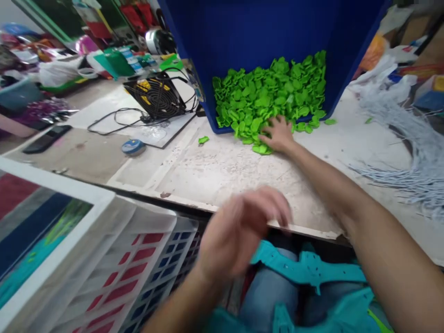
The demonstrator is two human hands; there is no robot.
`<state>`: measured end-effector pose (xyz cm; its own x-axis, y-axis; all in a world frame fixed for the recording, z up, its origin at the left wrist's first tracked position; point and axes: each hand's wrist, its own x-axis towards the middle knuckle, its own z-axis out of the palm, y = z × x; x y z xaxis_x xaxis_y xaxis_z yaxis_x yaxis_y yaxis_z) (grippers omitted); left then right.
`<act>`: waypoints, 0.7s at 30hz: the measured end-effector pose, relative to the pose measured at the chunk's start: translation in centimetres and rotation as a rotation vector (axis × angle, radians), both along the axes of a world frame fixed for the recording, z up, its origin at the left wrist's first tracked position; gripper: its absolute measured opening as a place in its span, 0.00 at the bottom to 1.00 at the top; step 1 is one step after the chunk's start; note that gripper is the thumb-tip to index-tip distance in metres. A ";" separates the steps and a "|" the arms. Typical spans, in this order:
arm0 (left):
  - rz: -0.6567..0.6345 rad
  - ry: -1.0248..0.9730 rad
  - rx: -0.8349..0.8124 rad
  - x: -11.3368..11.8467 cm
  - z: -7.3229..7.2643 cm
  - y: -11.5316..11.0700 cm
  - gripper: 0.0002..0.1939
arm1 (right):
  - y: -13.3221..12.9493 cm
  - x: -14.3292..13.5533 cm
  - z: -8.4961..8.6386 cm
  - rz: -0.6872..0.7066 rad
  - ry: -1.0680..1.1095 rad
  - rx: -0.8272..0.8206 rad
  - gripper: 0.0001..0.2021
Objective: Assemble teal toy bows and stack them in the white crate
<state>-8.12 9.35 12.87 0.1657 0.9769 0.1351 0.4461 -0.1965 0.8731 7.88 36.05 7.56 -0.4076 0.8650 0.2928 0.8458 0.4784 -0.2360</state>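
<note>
My right hand reaches to the front of a heap of small flat bright-green plastic pieces, its fingers spread and touching them. The heap lies in a dark-blue plastic bin tipped on its side, and some pieces spill onto the tabletop. Nearer to me, my left hand hangs in the air over the table's front edge. Its curved fingers are smeared by motion, and whether they hold anything is not clear. Below it, teal plastic parts with thin arms lie across my lap.
A white slotted basket stands at the table's front left. On the table are a black fan with a cable, a blue tape roll and a dark phone-like object. Bundled grey wire ties lie at right.
</note>
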 end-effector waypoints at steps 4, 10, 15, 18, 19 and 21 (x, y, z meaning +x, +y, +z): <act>0.334 -0.143 0.131 -0.6 -2.8 12.1 0.20 | -5.9 1.0 -0.3 0.103 0.011 -0.015 0.19; 0.067 0.262 0.183 0.4 -6.7 17.2 0.15 | -12.2 5.2 0.4 0.374 0.232 -0.075 0.16; 0.106 -0.105 0.169 2.8 -6.4 12.9 0.17 | -16.8 7.2 1.0 0.191 0.279 0.093 0.12; 0.322 -0.318 0.170 2.5 -4.9 10.2 0.14 | -18.1 6.0 1.2 0.189 0.124 0.071 0.11; 0.357 -0.360 0.164 2.2 -4.3 8.9 0.14 | -18.1 5.4 1.4 0.210 0.074 0.043 0.11; 0.356 -0.398 0.135 1.7 -3.3 5.6 0.14 | -17.6 4.2 1.7 0.237 -0.005 -0.014 0.11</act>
